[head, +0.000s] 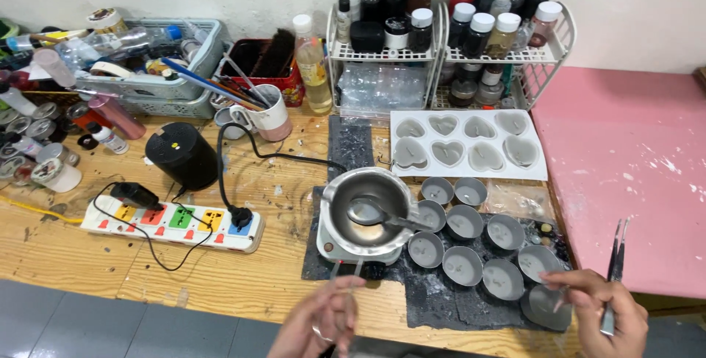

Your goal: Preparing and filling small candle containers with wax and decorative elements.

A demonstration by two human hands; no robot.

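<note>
Wooden workbench (pixel 110 255), seen from above, with a pink surface (pixel 625 174) adjoining at the right. A dark mat (pixel 434 299) lies on the bench and bears a small hot plate (pixel 346 249) carrying a metal pot (pixel 365 203), in which a spoon (pixel 375 213) rests with its handle towards the right. Behind the pot lies a white heart-cavity mould (pixel 468 145); to the pot's right stands a cluster of round grey cups (pixel 471 244). A multicoloured power strip (pixel 173 222) lies on the bench at left, near a black cylinder (pixel 182 155).

Right hand (pixel 607 310), at the lower right edge of the mat: fingers curled in a grasp around metal tweezers (pixel 614 273). The tweezers' long axis runs nearly vertical in the picture, tips pointing away from the person and leaning slightly right, over the pink surface; the thumb and forefinger extend left towards the nearest grey cup (pixel 548 306), and contact cannot be made out.

Left hand (pixel 320 321), at the front edge of the bench below the hot plate: blurred, fingers partly bent and seemingly pinched on a thin pale stick (pixel 351 292) that stands roughly upright; the grip cannot be confirmed.
</note>
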